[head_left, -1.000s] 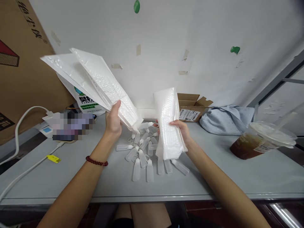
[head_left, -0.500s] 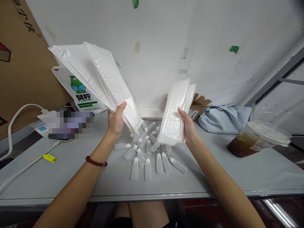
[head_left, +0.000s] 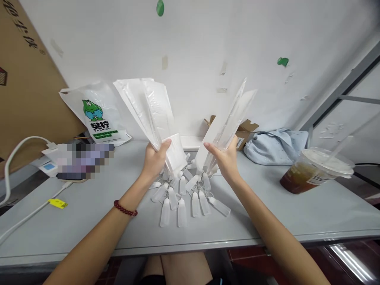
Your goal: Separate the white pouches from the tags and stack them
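Observation:
My left hand point(head_left: 156, 160) is closed round the lower part of several white bubble mailers point(head_left: 158, 109), which fan out upward and lean left. On the other side, my right hand point(head_left: 224, 158) grips a smaller bunch of white bubble mailers point(head_left: 233, 118), tilted up to the right and seen partly edge-on. Both bunches are held above the desk and stand apart from each other. Beneath them lies a spread of small translucent squeeze bottles point(head_left: 181, 213) with white caps and looped straps. The mailers and hands hide the rear bottles in part.
On the left are a white plastic bag point(head_left: 101, 107), a pixelated item point(head_left: 86, 160), a white cable point(head_left: 29, 215) and a big cardboard box point(head_left: 32, 91). To the right are a small carton point(head_left: 247, 128), a pale blue cloth bag point(head_left: 270, 146) and a drink cup point(head_left: 314, 170). A white wall rises behind.
My left hand has moved right with its mailers, which now stand more upright. The right-hand mailers have turned from face-on to nearly edge-on and tilt right. The view has shifted slightly.

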